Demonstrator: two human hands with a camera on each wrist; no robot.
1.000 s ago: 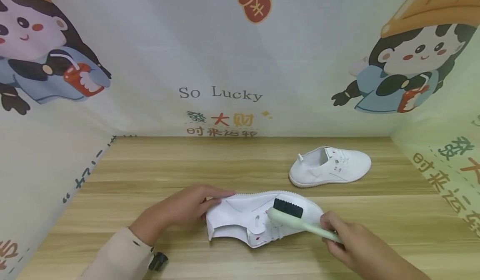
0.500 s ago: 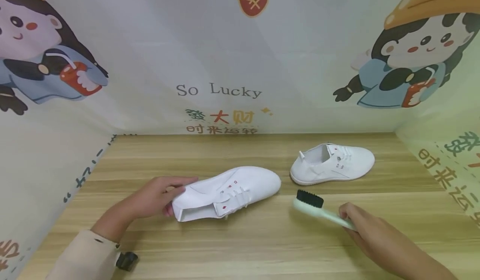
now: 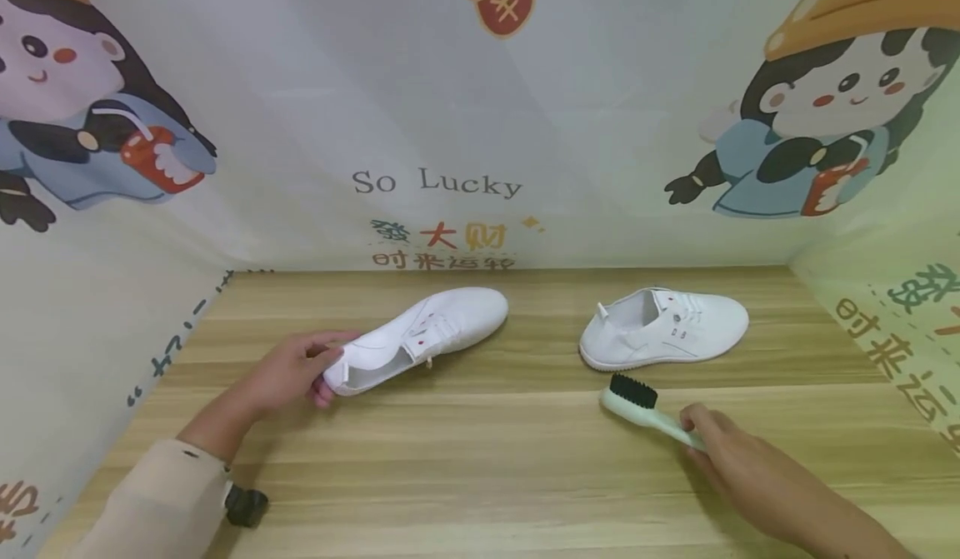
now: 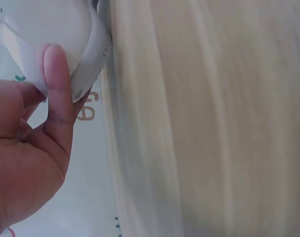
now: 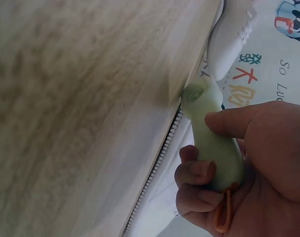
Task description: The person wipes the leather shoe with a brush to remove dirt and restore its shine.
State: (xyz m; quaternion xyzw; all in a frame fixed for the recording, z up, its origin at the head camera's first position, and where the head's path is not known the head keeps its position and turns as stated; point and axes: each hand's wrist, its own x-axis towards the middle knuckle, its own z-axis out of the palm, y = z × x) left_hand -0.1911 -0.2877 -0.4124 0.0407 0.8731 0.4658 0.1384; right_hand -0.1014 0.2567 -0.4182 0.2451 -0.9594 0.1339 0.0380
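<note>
My left hand [image 3: 281, 380] pinches the heel of a white lace-up shoe [image 3: 461, 317], whose toe points to the back right. In the left wrist view the thumb presses the outside of the shoe's heel [image 4: 66, 24]. Whether its sole touches the table cannot be told. At the right, my right hand [image 3: 750, 471] holds a pale green shoe brush [image 3: 645, 413] by its handle, black bristles facing up and away. Its rounded handle [image 5: 216, 153], with an orange cord loop [image 5: 224, 212], lies within the curled fingers in the right wrist view. The brush is apart from the held shoe.
A second white shoe [image 3: 697, 334] rests on the wood-grain table [image 3: 480, 476] just behind the brush, toe to the right. A printed cloth wall [image 3: 585, 142] encloses the back and sides. Beside the left sleeve is a small black object [image 3: 246, 506].
The brush has come off the shoe and moved right. My left hand has carried the shoe left and toward the back, turning it from its side to more upright.
</note>
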